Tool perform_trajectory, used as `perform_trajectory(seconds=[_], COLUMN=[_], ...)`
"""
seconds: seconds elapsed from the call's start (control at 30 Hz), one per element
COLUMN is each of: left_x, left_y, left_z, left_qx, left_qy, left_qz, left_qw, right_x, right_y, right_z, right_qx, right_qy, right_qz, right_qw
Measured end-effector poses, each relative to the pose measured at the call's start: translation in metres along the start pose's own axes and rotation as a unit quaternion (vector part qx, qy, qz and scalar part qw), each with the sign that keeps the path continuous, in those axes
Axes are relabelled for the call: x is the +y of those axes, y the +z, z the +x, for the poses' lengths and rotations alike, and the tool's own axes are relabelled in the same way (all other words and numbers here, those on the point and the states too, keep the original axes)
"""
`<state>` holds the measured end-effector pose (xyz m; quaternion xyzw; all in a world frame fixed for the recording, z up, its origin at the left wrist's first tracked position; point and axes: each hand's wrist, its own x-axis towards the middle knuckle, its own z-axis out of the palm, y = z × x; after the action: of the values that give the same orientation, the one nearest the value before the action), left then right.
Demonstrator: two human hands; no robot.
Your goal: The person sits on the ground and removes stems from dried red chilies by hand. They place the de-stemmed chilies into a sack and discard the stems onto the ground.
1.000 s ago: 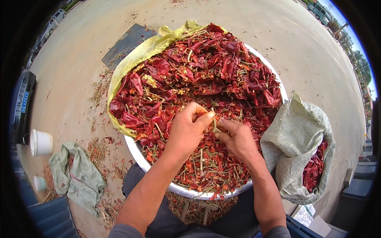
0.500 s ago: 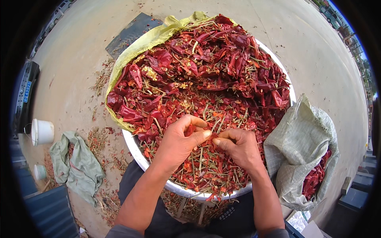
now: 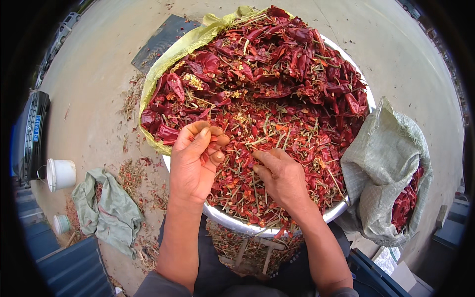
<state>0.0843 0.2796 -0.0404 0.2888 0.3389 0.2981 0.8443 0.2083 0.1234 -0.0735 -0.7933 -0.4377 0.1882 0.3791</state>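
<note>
A wide white basin (image 3: pixel 232 227) in front of me is heaped with dried red chili peppers (image 3: pixel 297 59), whole and torn ones at the far side. Nearer lie small red pieces mixed with stems (image 3: pixel 242 198). My left hand (image 3: pixel 189 168) is raised above the basin's left side, palm turned up, fingers curled round some red chili pieces (image 3: pixel 205 152). Over the middle of the mix, my right hand (image 3: pixel 283 177) points down with thumb and fingertips drawn together. Anything between those fingertips is too small to make out.
A yellow woven sack (image 3: pixel 170 59) edges the basin's far left. On the right stands a grey-green sack (image 3: pixel 381 153) with chilies inside. To the left are a white bucket (image 3: pixel 62 174), a crumpled green sack (image 3: pixel 111 213), a small tub (image 3: pixel 62 224) and a parked car (image 3: pixel 32 133).
My hands have moved apart from their meeting point over the basin. The left went left and turned its palm up with chili pieces; the right shifted slightly left and lower fingers point into the mix.
</note>
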Motion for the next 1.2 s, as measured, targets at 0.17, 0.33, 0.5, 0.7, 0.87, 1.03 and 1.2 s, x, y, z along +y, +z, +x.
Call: perform_trajectory(seconds=[0.17,0.33,0.5,0.7,0.87,1.03,1.2], left_x=[0.005,0.004,-0.006,-0.036,-0.059,-0.040,-0.015], left_y=[0.008,0.017,0.043,0.061,0.057,0.060,0.051], left_z=[0.002,0.006,0.009,0.008,0.008,0.016,0.021], left_qx=[-0.018,-0.064,-0.064,-0.098,-0.111,-0.080,-0.207], left_qy=[-0.024,-0.029,-0.029,-0.051,-0.089,-0.103,-0.096], left_qz=[-0.010,0.061,0.214,0.320,0.237,-0.020,-0.258], left_qw=[0.999,0.996,0.974,0.941,0.961,0.991,0.939], right_x=[0.011,0.023,0.028,0.023,0.018,0.036,0.045], right_y=[0.007,0.000,-0.040,-0.056,-0.055,-0.068,-0.055], right_z=[0.006,0.007,0.017,0.022,0.015,0.020,0.005], right_qx=[-0.101,-0.080,-0.059,-0.072,0.005,-0.023,-0.192], right_qy=[-0.016,0.035,0.264,0.204,0.164,0.103,0.056], right_qz=[-0.109,0.067,0.261,0.443,0.315,-0.026,-0.242], right_qw=[0.989,0.994,0.927,0.870,0.935,0.994,0.949])
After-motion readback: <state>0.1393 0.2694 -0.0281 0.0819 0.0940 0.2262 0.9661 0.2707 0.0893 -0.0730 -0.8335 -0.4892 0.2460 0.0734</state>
